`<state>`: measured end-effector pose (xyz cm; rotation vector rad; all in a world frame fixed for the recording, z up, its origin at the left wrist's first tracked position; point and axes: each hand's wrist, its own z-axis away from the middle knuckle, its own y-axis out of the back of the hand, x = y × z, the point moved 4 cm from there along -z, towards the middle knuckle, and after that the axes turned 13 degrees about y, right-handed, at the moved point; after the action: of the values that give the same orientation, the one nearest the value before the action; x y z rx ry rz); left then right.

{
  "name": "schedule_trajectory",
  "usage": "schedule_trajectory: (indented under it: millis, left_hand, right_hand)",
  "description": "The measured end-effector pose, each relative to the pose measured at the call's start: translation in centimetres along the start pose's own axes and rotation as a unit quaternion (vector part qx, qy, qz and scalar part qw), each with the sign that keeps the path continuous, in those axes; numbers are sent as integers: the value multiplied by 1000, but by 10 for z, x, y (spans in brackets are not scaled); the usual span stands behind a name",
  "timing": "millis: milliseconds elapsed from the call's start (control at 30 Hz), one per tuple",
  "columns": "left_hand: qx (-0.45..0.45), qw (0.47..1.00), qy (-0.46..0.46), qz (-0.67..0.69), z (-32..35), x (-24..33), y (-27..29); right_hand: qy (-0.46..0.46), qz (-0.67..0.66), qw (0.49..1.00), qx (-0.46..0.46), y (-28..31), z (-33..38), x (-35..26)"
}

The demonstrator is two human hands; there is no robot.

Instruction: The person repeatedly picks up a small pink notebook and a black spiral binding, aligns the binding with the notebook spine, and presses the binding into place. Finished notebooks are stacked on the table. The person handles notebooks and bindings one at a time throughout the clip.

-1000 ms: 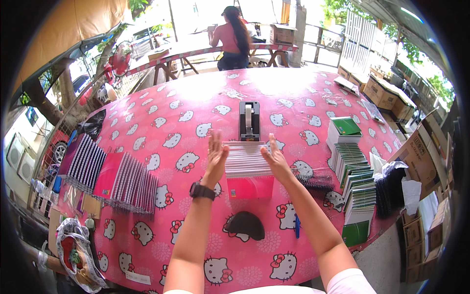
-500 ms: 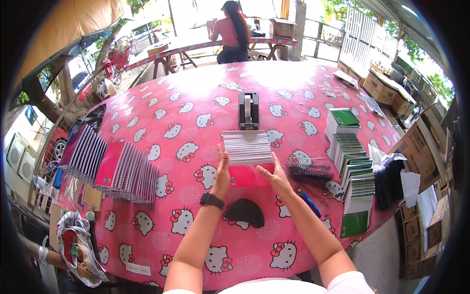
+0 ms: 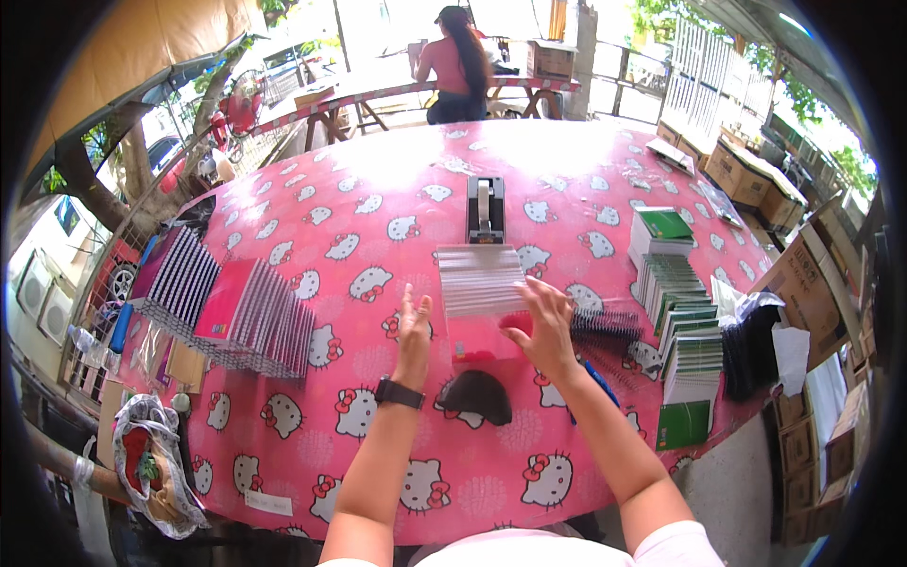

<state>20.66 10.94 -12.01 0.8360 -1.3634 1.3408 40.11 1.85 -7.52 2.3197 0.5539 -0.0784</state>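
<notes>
A stack of pink-covered notebooks (image 3: 480,281) sits mid-table, its white page edges showing and a pink cover at its near side. Just left of it, and apart from it, my left hand (image 3: 413,331) is raised with fingers stretched out and nothing in it. My right hand (image 3: 550,326) is at the stack's right side, thumb and fingers spread, fingertips by the page edges; whether they touch is unclear. A black half-round object (image 3: 477,399) lies nearer me. Behind the stack stands a black tape dispenser (image 3: 486,213).
Pink notebooks (image 3: 250,317) and purple ones (image 3: 175,274) stand in rows at left. Green notebooks (image 3: 685,345) line the right side. Black spiral coils (image 3: 609,328) and a blue-handled tool (image 3: 602,386) lie beside my right forearm. A person (image 3: 453,66) works at a far table.
Both hands have let go of the notebook stack. My left hand has moved away to the left; my right hand has lifted beside the stack with its fingers spreading.
</notes>
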Motion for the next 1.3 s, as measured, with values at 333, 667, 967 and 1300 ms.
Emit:
schedule_trajectory:
  millis: [333, 667, 967, 1300]
  left_hand:
    - [110, 963, -187, -159, 80, 54, 22]
    - [-98, 987, -83, -102, 194, -15, 17]
    - [133, 771, -342, -520, 241, 25, -33]
    - [17, 778, -364, -511, 221, 21, -48]
  right_hand:
    - [10, -149, 987, 62, 31, -33, -3]
    - [-273, -539, 795, 44, 53, 105, -95]
    - [-268, -512, 814, 65, 37, 116, -105]
    - [-39, 132, 982, -128, 60, 56, 66]
